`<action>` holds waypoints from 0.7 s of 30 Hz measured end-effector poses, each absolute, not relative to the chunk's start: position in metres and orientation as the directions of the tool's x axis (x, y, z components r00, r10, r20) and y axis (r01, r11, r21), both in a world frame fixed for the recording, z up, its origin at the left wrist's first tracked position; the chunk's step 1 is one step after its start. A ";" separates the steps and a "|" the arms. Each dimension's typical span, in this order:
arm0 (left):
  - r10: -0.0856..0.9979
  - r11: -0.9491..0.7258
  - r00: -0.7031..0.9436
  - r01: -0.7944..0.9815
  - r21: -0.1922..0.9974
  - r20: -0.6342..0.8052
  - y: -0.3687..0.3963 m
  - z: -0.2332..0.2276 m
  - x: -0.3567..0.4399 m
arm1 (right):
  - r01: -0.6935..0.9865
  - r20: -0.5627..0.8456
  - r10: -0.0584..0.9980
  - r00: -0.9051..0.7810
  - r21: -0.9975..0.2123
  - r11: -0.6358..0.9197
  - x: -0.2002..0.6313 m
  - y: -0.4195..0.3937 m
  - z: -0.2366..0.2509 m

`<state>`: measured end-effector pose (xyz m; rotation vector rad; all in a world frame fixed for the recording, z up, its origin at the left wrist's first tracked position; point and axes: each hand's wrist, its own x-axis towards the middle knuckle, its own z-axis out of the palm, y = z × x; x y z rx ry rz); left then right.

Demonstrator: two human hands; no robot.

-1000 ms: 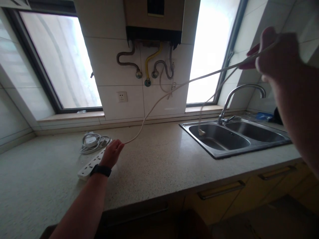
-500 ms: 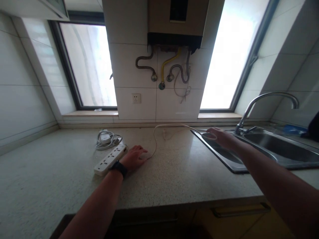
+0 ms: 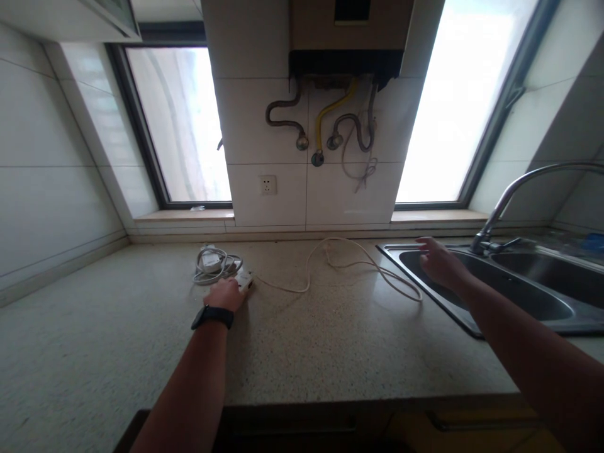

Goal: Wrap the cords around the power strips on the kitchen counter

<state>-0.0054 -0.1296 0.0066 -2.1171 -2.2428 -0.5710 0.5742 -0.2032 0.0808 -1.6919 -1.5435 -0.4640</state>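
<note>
Strip [image 3: 246, 279] — left hand [image 3: 223, 294] clasped over it. Cord [image 3: 302, 291] — down on counter [image 3: 330, 352], uncoiled. Right hand [image 3: 440, 263] empty, fingers parted, over sink [image 3: 535, 297].

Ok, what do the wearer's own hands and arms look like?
Left hand: ungloved, with a broad black wristband, apparently a watch. Right hand: ungloved, nothing seen at the wrist. No sleeves show on either side.

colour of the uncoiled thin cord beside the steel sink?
Uncoiled thin cord: off-white, best in head view.
</note>
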 end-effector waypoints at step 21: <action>0.623 -0.620 -0.004 0.608 0.497 0.782 -0.152 0.026 0.053 | 0.128 0.393 0.823 -0.410 -0.869 0.479 0.235 -0.176 0.039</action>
